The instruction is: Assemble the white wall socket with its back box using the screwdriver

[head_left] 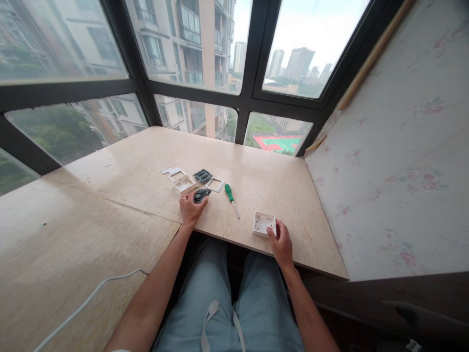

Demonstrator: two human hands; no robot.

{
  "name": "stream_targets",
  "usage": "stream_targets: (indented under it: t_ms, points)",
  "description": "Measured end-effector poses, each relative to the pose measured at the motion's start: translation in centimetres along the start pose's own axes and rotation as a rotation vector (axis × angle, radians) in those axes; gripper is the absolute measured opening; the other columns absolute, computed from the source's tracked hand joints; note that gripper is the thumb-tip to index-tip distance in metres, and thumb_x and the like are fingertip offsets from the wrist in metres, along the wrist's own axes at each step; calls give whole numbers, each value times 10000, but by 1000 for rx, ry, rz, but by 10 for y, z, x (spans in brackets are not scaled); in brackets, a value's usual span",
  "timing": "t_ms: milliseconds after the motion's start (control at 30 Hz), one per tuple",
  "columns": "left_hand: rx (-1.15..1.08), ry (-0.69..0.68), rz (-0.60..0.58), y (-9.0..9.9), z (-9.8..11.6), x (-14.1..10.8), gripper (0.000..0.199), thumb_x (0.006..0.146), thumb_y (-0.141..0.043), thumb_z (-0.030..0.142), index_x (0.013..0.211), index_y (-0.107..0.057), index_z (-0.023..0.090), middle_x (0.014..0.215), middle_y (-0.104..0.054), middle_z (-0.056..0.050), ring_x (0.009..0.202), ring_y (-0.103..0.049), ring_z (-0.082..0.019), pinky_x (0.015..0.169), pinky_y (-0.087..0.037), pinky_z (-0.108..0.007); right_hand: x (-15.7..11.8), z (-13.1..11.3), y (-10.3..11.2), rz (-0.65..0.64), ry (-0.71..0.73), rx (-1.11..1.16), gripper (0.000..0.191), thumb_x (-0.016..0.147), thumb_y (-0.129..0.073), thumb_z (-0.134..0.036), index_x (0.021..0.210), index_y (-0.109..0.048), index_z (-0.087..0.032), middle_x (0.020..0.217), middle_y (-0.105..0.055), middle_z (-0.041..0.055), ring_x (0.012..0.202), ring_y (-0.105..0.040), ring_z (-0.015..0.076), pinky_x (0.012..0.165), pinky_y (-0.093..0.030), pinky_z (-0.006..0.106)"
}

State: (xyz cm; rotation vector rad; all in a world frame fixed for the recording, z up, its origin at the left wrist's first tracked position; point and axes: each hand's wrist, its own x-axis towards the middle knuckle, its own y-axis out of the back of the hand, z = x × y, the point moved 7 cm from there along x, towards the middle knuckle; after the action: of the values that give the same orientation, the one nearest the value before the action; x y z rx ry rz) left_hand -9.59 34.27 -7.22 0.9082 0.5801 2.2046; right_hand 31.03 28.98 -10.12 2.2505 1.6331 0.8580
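My left hand [191, 209] is closed around the edges of a dark socket module [201, 195], just above the sill's front edge. On the right, my right hand [281, 241] grips the side of a white square wall box [264, 224], thumb over its near rim; the box's hollow inside faces up. Between my hands lies a screwdriver [230, 195] with a green handle, its metal shaft toward me. Behind my left hand are a second dark module [202, 175], a white frame [214, 184] and another white box [184, 183].
More white frame pieces [170, 170] lie at the back left of the parts. A broad marble-patterned sill [139, 156] carries everything, with windows behind it and a papered wall [388, 171] on the right. A white cable [91, 292] runs along the left.
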Motion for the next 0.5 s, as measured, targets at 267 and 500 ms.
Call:
stream_targets:
  t_ms: [267,500]
  points:
    - [-111,96,16,1,-6,1,624,688,-695,579,1096,-732,110,1028,-611,-182,1072,-557,-355,1024,-429,-490,0,-3,-4,-82,153,-49,800,822,-619,-646,1405,-473,-119,1466,-462,197,1392,-418,317,1159,-344,515]
    - [-265,177,16,3,-17,1,581,741,-647,596,1062,-695,115,1016,-665,-136,976,-622,-274,950,-491,-420,3,6,-3,-114,78,13,789,843,-589,-641,1398,-473,-92,1445,-477,202,1364,-450,308,1158,-356,504]
